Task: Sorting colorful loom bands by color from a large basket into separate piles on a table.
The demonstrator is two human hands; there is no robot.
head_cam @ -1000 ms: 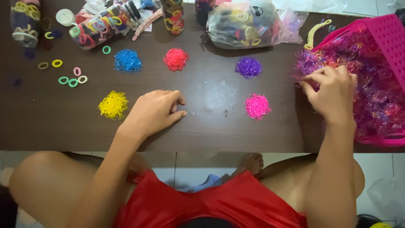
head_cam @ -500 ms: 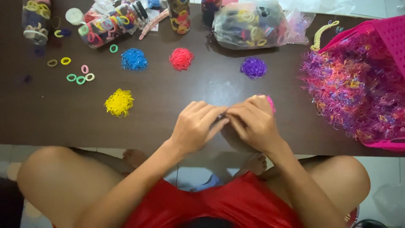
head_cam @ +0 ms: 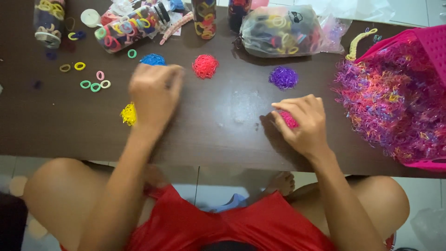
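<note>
Head view looks down on a dark brown table (head_cam: 218, 135) with your knees below its near edge. At its right end a pink basket (head_cam: 432, 51) brims with a tangled mass of mixed-colour elastic bands (head_cam: 390, 107). Along the far edge lie a clear bag of hair ties (head_cam: 283, 30) and a tipped jar of coloured rings (head_cam: 125, 30).

Your left hand (head_cam: 155, 90) is blurred above the table beside the blue pile (head_cam: 153, 59); its fingers look curled, but you cannot tell whether they pinch anything. Just left of that wrist sits the yellow pile (head_cam: 128, 114).

Your right hand (head_cam: 302, 121) rests on the table with fingers bent loosely round the pink pile (head_cam: 289, 118), touching it, not clenched. Farther off lie the red pile (head_cam: 205, 66) and purple pile (head_cam: 283, 77).

These tiny bands look featherlight, soft and stretchy, apt to cling and scatter; pinching a few between fingertips probably suits them better than scooping.
</note>
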